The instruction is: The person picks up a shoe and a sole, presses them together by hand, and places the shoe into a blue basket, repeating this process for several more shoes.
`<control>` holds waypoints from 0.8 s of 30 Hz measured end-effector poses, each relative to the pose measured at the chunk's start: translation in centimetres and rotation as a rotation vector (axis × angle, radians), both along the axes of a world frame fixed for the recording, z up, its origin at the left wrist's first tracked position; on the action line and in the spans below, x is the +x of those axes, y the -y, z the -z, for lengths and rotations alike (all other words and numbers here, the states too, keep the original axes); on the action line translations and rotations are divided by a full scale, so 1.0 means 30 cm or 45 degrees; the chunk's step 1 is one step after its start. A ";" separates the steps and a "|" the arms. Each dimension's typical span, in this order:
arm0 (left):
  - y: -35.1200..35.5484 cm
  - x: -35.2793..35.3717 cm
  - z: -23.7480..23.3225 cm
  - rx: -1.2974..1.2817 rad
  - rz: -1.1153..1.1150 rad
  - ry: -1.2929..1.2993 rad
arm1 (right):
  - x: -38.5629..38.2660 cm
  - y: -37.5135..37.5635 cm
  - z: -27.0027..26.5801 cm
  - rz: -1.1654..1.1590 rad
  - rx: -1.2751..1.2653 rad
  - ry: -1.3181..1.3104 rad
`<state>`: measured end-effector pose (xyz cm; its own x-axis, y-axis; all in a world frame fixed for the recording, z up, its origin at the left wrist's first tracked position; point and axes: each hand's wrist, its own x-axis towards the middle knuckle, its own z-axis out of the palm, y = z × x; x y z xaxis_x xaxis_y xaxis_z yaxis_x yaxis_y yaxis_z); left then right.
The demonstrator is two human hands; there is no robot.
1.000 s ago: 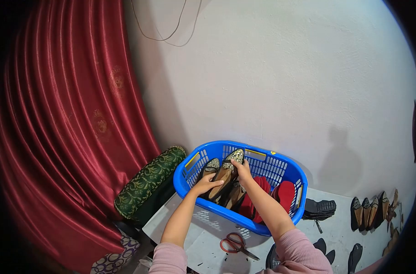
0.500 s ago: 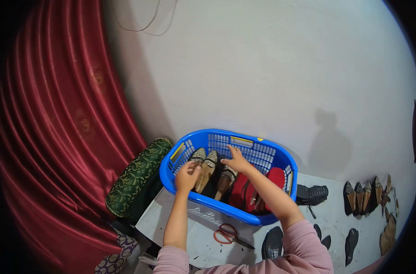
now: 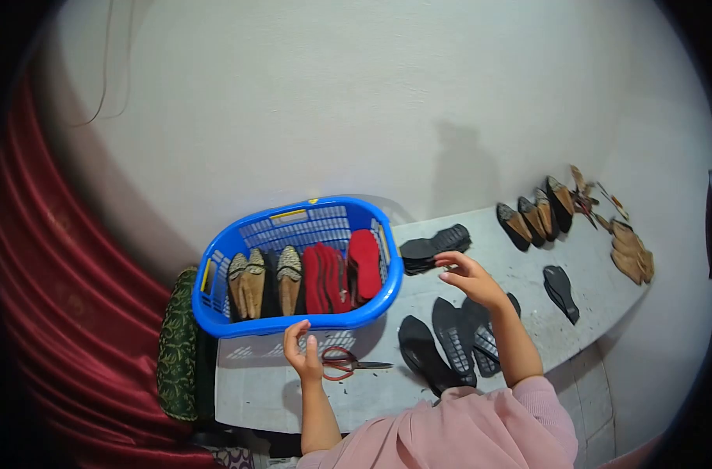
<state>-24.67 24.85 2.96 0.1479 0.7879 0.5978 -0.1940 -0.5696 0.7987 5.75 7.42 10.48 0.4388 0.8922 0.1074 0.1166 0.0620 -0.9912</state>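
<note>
My left hand (image 3: 302, 350) is at the front rim of the blue basket (image 3: 340, 320), fingers apart and holding nothing. My right hand (image 3: 467, 277) hovers empty with spread fingers, just right of a stack of black soles (image 3: 426, 252). Inside the basket stand patterned shoe uppers with tan insides (image 3: 252, 289), another patterned shoe (image 3: 289, 285), a bundle of red pieces (image 3: 324, 280) and red soles (image 3: 364, 264). Red-handled scissors (image 3: 342, 363) lie below the basket, beside my left hand.
On the white table (image 3: 270, 399) lie black soles (image 3: 424, 352) near my body and a black pair (image 3: 560, 292) farther right. Patterned shoes (image 3: 514, 225) and tan pieces (image 3: 631, 254) are at the back right. A green cushion (image 3: 178, 352) and red curtain (image 3: 67, 313) are left.
Both hands have come out of the basket, the left to its front rim, the right over to the right. The view has shifted right, and the shoes in the basket now stand more upright in a row.
</note>
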 end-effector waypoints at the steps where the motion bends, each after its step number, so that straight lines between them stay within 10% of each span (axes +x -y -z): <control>1: 0.031 0.022 0.001 0.019 0.031 -0.039 | 0.005 0.078 0.034 0.109 0.037 -0.051; 13: 0.359 0.235 0.179 -0.223 0.387 -0.233 | 0.058 0.697 0.248 0.891 0.014 -0.274; 24: 0.679 0.765 0.243 -0.433 0.419 -0.431 | 0.405 0.893 0.282 0.731 -0.128 -0.235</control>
